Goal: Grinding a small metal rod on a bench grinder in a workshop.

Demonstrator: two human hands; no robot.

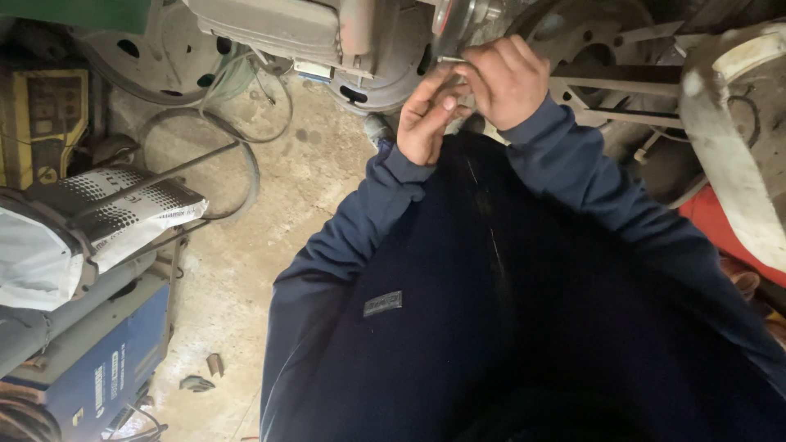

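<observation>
Both my hands are raised together at the top centre, in front of a grey metal machine part point(327, 33). My right hand point(506, 80) is curled, its fingers closed around a small metal piece point(450, 59) at the edge of a round shiny part point(458, 20). My left hand point(426, 119) sits just below it, thumb and fingers pinched toward the same small piece. Whether the left hand grips it is hard to tell. Dark blue sleeves and my dark jacket fill the lower middle.
A blue welding machine point(98, 360) stands at the lower left with a white patterned sack point(90, 221) on top. Wheel rims point(155, 57) lean at the back. A wire loop point(205, 164) lies on the concrete floor. A large white curved part point(737, 139) is at the right.
</observation>
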